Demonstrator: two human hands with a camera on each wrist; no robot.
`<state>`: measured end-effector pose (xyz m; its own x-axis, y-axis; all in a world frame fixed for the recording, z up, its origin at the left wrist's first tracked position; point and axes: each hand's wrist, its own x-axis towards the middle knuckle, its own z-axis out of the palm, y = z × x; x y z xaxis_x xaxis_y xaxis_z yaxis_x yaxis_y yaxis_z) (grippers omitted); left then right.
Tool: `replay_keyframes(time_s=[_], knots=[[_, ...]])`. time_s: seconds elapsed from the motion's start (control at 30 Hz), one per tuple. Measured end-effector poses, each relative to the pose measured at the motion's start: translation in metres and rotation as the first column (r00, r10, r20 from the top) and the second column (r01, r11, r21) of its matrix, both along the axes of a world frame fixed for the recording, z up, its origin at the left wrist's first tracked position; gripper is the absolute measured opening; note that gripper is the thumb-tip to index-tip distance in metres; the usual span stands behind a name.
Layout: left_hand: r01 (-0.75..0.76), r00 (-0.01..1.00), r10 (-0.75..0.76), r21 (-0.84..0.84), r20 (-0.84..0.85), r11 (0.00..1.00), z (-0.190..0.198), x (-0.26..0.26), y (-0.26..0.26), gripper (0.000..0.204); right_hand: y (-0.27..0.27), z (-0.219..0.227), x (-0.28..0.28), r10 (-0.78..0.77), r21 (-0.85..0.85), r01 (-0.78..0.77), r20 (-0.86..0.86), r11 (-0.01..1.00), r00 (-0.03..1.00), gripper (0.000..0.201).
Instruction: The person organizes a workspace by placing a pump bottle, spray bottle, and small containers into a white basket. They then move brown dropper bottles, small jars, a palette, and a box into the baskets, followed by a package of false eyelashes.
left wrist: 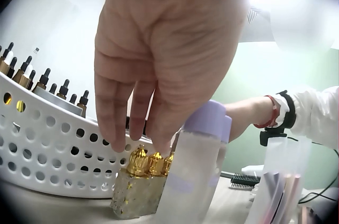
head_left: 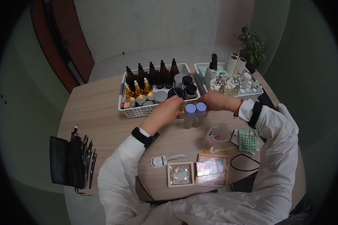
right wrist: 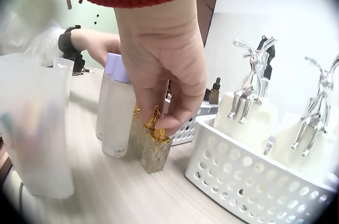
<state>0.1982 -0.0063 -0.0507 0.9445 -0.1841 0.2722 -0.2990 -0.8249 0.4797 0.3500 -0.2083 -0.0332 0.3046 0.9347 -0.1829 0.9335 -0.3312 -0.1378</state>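
Note:
A row of small clear bottles with gold crown-like caps (left wrist: 139, 189) stands on the table, close in front of the white basket. My right hand (right wrist: 164, 65) reaches down over its right end, thumb and fingers pinching a gold cap (right wrist: 155, 121). At the other end is my left hand (left wrist: 164, 60), its fingers fairly straight and pointing down, fingertips right at the caps. Two frosted bottles with lilac caps (head_left: 190, 108) stand upright just in front of the row, between the hands, and partly hide it in the head view.
Behind are a white basket (head_left: 139, 111) of dropper bottles and jars and another basket (right wrist: 254, 181) with pump bottles. Nearer me are a translucent cup (head_left: 216, 135), a flat brush (head_left: 218, 150), a white handheld device (head_left: 159, 161), shallow boxes (head_left: 180, 184) and makeup brushes (head_left: 88, 157).

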Motion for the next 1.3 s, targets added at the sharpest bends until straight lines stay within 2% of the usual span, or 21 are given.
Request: replay_keyframes(time_s=[0.03, 0.07, 0.1, 0.17, 0.23, 0.37, 0.4, 0.43, 0.5, 0.57, 0.67, 0.97, 1.03, 1.1, 1.23, 1.3], knots=[[0.009, 0.999, -0.009, 0.011, -0.037, 1.0, -0.001, 0.005, -0.001, 0.032, 0.0, -0.002, -0.001, -0.001, 0.009, 0.001, 0.001, 1.0, 1.0, 0.035], [0.025, 0.999, -0.025, 0.013, 0.032, 1.0, -0.006, 0.01, -0.003, 0.028, 0.0, -0.004, -0.001, -0.023, 0.012, 0.023, -0.013, 1.0, 1.0, 0.038], [0.025, 0.999, -0.025, 0.023, 0.032, 0.999, -0.009, 0.014, -0.003, 0.028, 0.0, -0.006, -0.002, -0.044, 0.015, 0.044, -0.028, 0.999, 0.999, 0.04], [0.047, 0.999, -0.046, 0.048, -0.026, 0.998, -0.011, 0.02, -0.005, 0.024, -0.002, -0.008, -0.003, -0.04, 0.05, 0.043, -0.07, 0.998, 0.997, 0.044], [0.045, 0.999, -0.044, 0.043, -0.021, 0.998, -0.01, 0.023, -0.009, 0.021, -0.004, -0.015, -0.001, 0.006, 0.131, 0.004, -0.072, 0.991, 0.997, 0.03], [0.054, 0.995, -0.046, 0.083, -0.094, 0.995, -0.011, 0.026, -0.011, 0.023, -0.003, -0.025, 0.005, 0.024, 0.142, -0.014, -0.069, 0.99, 0.997, 0.027], [0.074, 0.992, -0.064, 0.091, -0.113, 0.993, -0.015, 0.027, -0.01, 0.023, -0.003, -0.026, 0.006, 0.007, 0.146, 0.004, -0.071, 0.989, 0.997, 0.032], [0.068, 0.992, -0.057, 0.094, -0.113, 0.993, -0.017, 0.027, -0.01, 0.023, -0.003, -0.026, 0.005, -0.01, 0.15, 0.021, -0.072, 0.989, 0.997, 0.037], [0.082, 0.993, -0.074, 0.086, -0.087, 0.993, -0.02, 0.026, -0.009, 0.021, -0.003, -0.027, 0.001, -0.001, 0.19, 0.009, -0.043, 0.982, 0.999, 0.032], [0.071, 0.99, -0.059, 0.093, -0.126, 0.993, -0.017, 0.022, -0.007, 0.02, -0.004, -0.03, 0.0, 0.003, 0.225, 0.001, -0.017, 0.974, 1.0, 0.028], [0.062, 0.986, -0.043, 0.113, -0.159, 0.992, -0.019, 0.016, -0.001, 0.018, -0.005, -0.034, 0.001, 0.0, 0.261, 0.022, -0.081, 0.965, 0.997, 0.025], [0.039, 0.99, -0.019, 0.139, -0.143, 0.99, -0.021, -0.004, 0.013, 0.017, -0.007, -0.03, -0.006, 0.043, 0.368, -0.009, -0.086, 0.93, 0.995, 0.036], [0.038, 0.989, -0.017, 0.142, -0.146, 0.989, -0.021, -0.008, 0.014, 0.019, -0.009, -0.024, -0.01, 0.019, 0.339, 0.005, -0.068, 0.941, 0.998, 0.024], [0.027, 0.998, -0.019, 0.133, -0.062, 0.991, -0.019, -0.013, 0.014, 0.023, -0.01, -0.024, -0.007, -0.011, 0.322, 0.036, -0.081, 0.946, 0.997, 0.022], [0.011, 0.996, -0.001, 0.112, -0.089, 0.994, 0.0, -0.03, 0.016, 0.027, -0.012, -0.019, -0.002, -0.067, 0.339, 0.078, -0.045, 0.937, 0.997, 0.019], [-0.057, 0.992, 0.063, 0.061, -0.107, 0.997, 0.012, -0.044, 0.017, 0.027, -0.014, -0.011, 0.004, -0.059, 0.343, 0.074, -0.054, 0.937, 0.997, 0.017]])
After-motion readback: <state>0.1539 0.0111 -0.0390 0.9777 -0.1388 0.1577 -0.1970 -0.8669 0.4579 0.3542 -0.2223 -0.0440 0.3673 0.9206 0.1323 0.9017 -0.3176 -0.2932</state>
